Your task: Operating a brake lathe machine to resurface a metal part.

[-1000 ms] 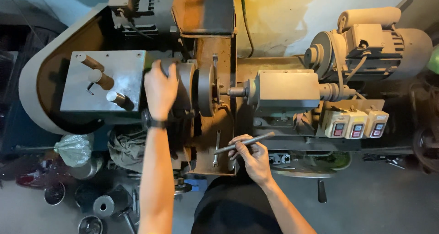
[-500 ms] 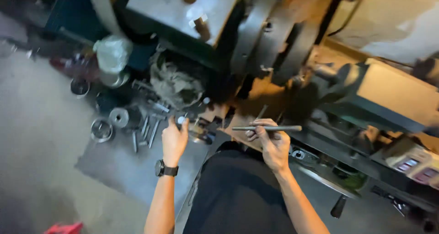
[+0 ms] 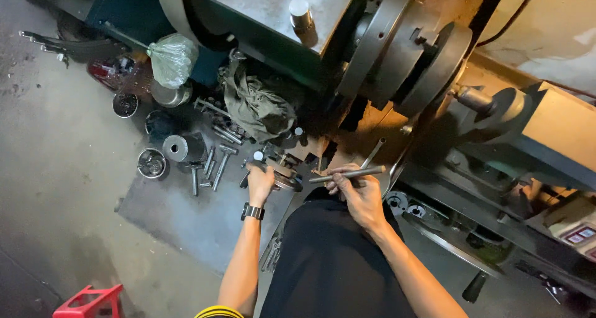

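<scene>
Workshop, concrete floor (image 3: 56, 169); I log contents from largest down. Lathe (image 3: 397, 51): fills the upper frame, chuck side-on, lit warm. Dark mat (image 3: 180, 212): spread beside the machine, likely to keep loose bolts and metal cups together. Olive rag (image 3: 257, 107): slumped against the base. Right hand (image 3: 359, 194): grip clenched around a slim grey steel rod (image 3: 347, 174), held level, clear of the machine. Left hand (image 3: 261, 180): wristwatch on; grip closed over a round metal disc (image 3: 284, 176), dull and flat, low by the lathe base.
</scene>
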